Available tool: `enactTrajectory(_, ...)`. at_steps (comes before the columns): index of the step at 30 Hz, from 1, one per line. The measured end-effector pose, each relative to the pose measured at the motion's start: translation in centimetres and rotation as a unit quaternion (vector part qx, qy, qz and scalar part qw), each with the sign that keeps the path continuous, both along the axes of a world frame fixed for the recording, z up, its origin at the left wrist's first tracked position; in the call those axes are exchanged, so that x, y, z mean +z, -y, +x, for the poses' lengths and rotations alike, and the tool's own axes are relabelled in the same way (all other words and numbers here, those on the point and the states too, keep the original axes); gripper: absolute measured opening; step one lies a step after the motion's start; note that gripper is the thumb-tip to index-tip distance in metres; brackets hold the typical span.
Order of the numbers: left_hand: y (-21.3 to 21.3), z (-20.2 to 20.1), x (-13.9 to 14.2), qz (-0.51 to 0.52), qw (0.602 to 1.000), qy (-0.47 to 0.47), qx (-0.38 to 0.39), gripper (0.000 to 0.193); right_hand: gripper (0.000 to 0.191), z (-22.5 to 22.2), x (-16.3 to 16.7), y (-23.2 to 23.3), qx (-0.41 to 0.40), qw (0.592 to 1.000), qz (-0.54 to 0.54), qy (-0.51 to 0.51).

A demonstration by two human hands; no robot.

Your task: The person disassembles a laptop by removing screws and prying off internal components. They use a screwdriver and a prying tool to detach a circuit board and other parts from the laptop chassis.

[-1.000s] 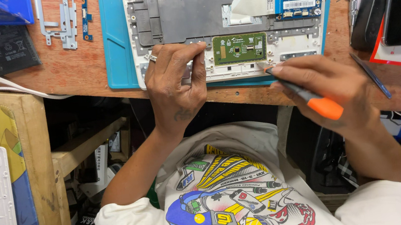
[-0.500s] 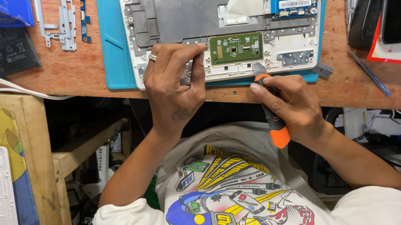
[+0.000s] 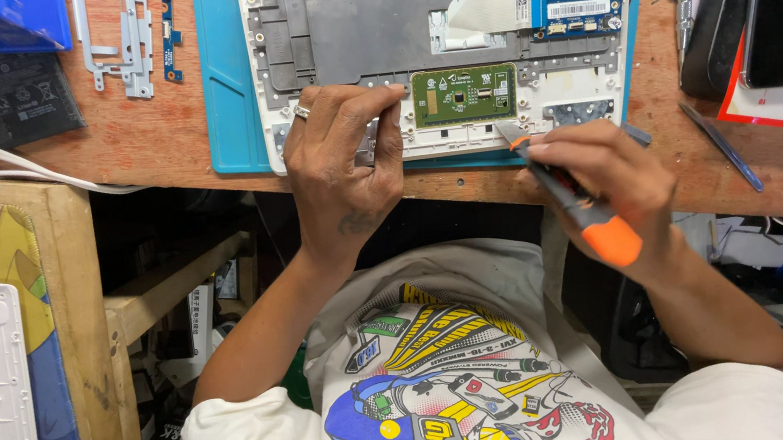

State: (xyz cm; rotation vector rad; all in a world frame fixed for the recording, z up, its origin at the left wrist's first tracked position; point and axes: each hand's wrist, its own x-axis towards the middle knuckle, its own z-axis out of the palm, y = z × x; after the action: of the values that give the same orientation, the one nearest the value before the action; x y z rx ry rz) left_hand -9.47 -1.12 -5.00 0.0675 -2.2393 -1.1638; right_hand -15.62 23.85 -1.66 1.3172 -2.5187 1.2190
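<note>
Holding: your left hand [image 3: 341, 162] pins the laptop chassis [image 3: 296, 74]; right hand [image 3: 603, 176] grips the screwdriver [image 3: 571, 199].
Risk: your tip could slip onto the green board [image 3: 464, 94].
</note>
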Motion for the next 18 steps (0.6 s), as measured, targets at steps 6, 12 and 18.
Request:
enactTrajectory(6,0.1,0.1,0.1,0.003,1.0,-0.001,0.006,0.017,0.023,-1.9,1.2,0.6,-0.023,0.98,-0.095,0.176)
enactTrajectory(12,0.2,0.1,0.2,0.002,1.0,-0.004,0.012,0.017,0.027,-3.2,1.4,2.1,0.031,0.985,-0.039,0.166)
enactTrajectory(18,0.2,0.1,0.2,0.007,1.0,-0.006,0.015,0.017,0.024,-3.0,1.3,3.2,0.043,0.989,0.002,0.145)
